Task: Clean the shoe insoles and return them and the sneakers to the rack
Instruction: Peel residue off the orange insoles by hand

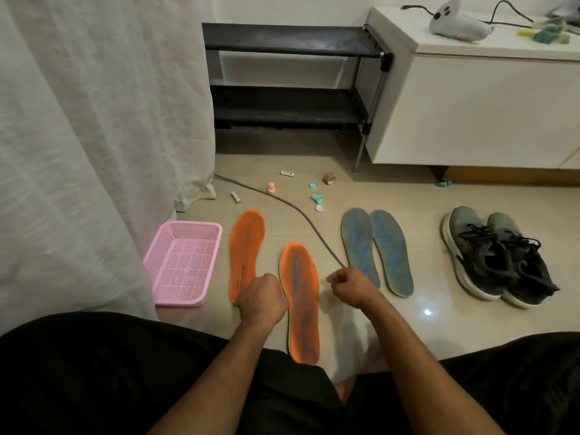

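So there's four insoles flat on the glossy beige tile floor (392, 324), long foot-shaped foam pads. Two orange insoles (246, 255), slightly fuzzy on top with dark smudges, and two blue-grey insoles (375, 251) with a squiggly blue pattern, side by side and touching.

The left hand (262, 299) is curled, knuckles up, sitting over the heel end of the far-left orange one, with the second orange insole just at its 3 o'clock. Can't tell if it's actually gripping anything. The right hand (353, 287) is loosely curled too, hovering between the orange and blue pairs, and a grey cable (282, 200) runs up to it; can't tell if it's pinched.

One pair of dark mesh sneakers (499, 255) with white soles at 3 o'clock. One pink plastic lattice basket (183, 262) at 9 o'clock. The black two-shelf rack (292, 76) stands at 12 o'clock.
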